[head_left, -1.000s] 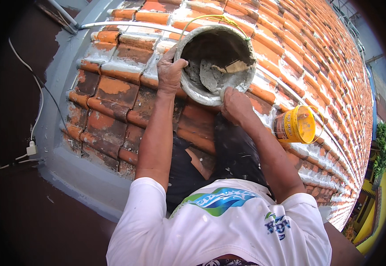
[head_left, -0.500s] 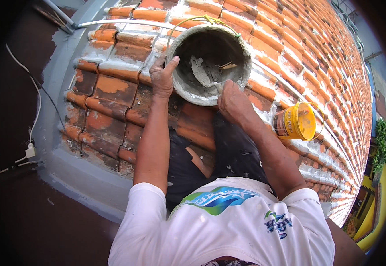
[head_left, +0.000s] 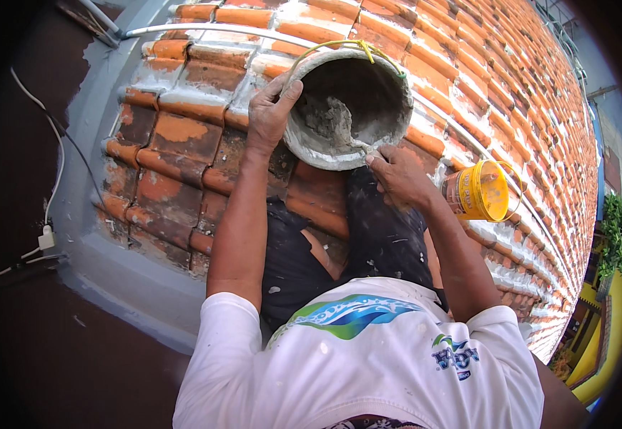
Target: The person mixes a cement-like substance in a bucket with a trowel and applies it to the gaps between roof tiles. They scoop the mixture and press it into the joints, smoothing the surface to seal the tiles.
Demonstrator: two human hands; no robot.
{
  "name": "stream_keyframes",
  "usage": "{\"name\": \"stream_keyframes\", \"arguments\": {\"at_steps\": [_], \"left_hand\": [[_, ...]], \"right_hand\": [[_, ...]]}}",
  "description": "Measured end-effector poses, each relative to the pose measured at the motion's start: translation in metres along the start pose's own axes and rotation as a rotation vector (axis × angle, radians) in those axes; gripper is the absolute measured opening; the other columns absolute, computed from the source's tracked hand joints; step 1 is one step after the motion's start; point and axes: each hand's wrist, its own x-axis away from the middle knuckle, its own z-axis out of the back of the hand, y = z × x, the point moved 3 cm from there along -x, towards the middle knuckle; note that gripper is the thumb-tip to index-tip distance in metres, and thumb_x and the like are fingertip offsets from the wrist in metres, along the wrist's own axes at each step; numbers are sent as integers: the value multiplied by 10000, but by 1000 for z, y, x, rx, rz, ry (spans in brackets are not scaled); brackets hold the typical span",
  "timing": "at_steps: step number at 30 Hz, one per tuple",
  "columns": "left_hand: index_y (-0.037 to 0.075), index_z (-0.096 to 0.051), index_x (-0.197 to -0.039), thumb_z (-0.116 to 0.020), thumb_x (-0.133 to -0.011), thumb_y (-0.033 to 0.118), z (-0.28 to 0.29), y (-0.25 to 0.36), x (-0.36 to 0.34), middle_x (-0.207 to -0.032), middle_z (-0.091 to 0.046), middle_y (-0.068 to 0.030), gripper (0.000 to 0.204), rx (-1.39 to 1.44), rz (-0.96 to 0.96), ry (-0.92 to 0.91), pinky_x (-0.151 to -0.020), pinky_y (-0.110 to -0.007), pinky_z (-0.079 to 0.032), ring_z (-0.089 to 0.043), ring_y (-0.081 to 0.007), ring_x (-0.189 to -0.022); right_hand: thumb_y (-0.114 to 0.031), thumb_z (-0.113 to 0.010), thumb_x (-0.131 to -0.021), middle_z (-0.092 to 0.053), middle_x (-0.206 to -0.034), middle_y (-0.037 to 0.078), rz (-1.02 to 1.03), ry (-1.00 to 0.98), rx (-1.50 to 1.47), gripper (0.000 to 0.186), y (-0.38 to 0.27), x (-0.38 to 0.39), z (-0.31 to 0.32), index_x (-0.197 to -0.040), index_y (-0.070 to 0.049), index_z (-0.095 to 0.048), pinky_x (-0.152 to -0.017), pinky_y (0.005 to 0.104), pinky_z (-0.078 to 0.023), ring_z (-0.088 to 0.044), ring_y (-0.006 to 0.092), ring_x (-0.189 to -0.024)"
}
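Note:
A cement-crusted bucket [head_left: 390,107] with a yellow cord handle rests tilted over the roof tiles ahead of me. My left hand [head_left: 273,107] grips its left rim, thumb up over the edge. My right hand [head_left: 400,175], below the bucket's lower-right rim, is closed on the handle of a mortar-coated trowel [head_left: 339,125], whose blade is inside among lumps of wet grey mortar. A small yellow bucket [head_left: 493,191] with a wire handle lies tilted on the tiles to the right of my right forearm.
Orange tiles [head_left: 175,136] patched with white coating curve off to the right. A white pipe [head_left: 211,28] crosses above the bucket. At left are a grey-coated ledge [head_left: 96,236], a dark brown surface and cables with a white plug [head_left: 46,239]. Greenery [head_left: 613,236] shows far right.
My right hand has shifted right and slightly down, turning the trowel so its blade now stands more upright in the bucket. My left hand has lifted a little along the rim.

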Motion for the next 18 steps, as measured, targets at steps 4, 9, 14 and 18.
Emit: {"name": "stream_keyframes", "arguments": {"at_steps": [4, 9, 14, 18], "left_hand": [[-38, -743, -1368, -761, -1065, 250, 1, -12, -6, -1254, -771, -61, 419, 164, 128, 53, -1045, -274, -498, -655, -111, -1158], [-46, -747, -1357, -758, -1063, 230, 4, -21, -9, -1239, -768, -52, 404, 255, 183, 54, -1043, -269, -495, -656, -108, -1147], [-50, -747, -1353, -747, -1069, 225, 4, -19, -8, -1228, -769, -49, 395, 223, 188, 55, -1033, -260, -500, -659, -102, -1143], [-49, -750, -1349, -739, -1073, 220, 2, -17, -7, -1216, -770, -44, 385, 231, 193, 59, -1018, -253, -503, -658, -93, -1133]], "right_hand": [[-399, -589, -1110, -719, -970, 297, 186, 154, 365, 458, -2, -35, -6, -1055, 51, -656, -893, 548, -542, -731, 442, -930], [-357, -602, -1094, -723, -1000, 357, 253, 40, 257, 438, -8, -88, -11, -1033, 67, -693, -923, 560, -542, -707, 525, -1042], [-375, -544, -1154, -584, -665, 85, -54, -225, -129, 489, 8, -95, -10, -881, 22, -632, -523, 384, -533, -624, 226, -548], [-383, -555, -1155, -541, -622, 32, 83, -250, -235, 498, 9, -91, -13, -811, -26, -598, -410, 319, -444, -514, 134, -449]]}}
